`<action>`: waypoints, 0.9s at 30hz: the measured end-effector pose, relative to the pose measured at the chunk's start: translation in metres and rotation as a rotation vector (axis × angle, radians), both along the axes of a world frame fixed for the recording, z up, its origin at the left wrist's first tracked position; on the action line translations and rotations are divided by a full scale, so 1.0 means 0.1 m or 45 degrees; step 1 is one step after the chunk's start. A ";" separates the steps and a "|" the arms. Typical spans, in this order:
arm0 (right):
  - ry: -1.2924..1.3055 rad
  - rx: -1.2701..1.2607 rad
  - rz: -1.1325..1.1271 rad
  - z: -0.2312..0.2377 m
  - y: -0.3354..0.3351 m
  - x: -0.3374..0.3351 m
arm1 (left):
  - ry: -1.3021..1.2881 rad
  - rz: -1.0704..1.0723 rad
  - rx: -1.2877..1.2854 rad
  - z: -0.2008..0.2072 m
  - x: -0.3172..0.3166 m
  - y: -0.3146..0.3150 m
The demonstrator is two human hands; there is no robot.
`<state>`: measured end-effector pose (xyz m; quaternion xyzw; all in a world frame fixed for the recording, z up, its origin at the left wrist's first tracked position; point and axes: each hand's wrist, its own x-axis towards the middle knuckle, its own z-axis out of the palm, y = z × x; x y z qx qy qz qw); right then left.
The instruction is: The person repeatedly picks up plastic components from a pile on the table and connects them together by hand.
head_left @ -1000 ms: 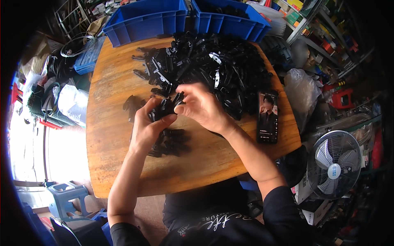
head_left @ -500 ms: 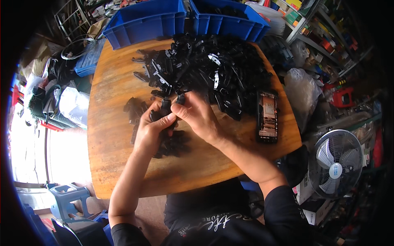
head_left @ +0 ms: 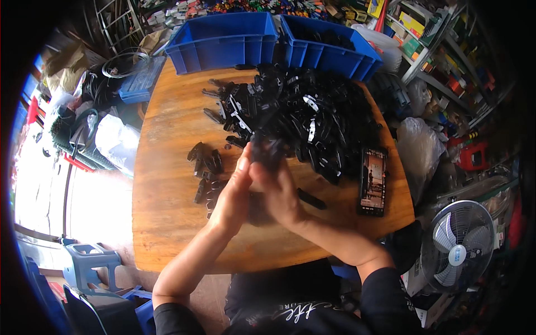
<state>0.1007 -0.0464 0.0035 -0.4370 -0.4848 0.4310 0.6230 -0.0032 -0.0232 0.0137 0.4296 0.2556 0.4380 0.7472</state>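
Note:
My left hand (head_left: 234,190) and my right hand (head_left: 282,195) are brought close together over the middle of the table, closed around black plastic parts (head_left: 271,149). Motion smears the parts and my right fingers, so their exact shape and number cannot be made out. Just beyond my fingers lies a large heap of black plastic parts (head_left: 318,125), with a few white or shiny strips among them. Left of my left hand sits a smaller group of short black pieces (head_left: 205,159). One long black piece (head_left: 311,198) rests beside my right wrist.
Two blue bins (head_left: 223,53) stand at the wooden table's (head_left: 173,184) far edge; the right one holds black parts. A phone (head_left: 373,181) with a lit screen lies at the right. A fan (head_left: 456,254) stands beyond the right edge, a blue stool (head_left: 92,265) at lower left.
My hands have closed in on each other, from holding separate black parts to being nearly palm to palm. The whole view has shifted, and the small group and long piece now show more fully.

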 end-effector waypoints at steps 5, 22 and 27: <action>0.379 -0.215 -0.004 0.57 0.83 0.77 | 1.070 0.048 0.881 0.31 -0.40 0.13; -1.613 0.409 0.067 -0.19 0.51 0.77 | 1.766 -0.069 1.499 -0.09 -0.15 0.44; -1.468 0.423 -0.098 0.19 0.11 1.14 | 1.383 0.347 1.562 0.24 0.04 0.40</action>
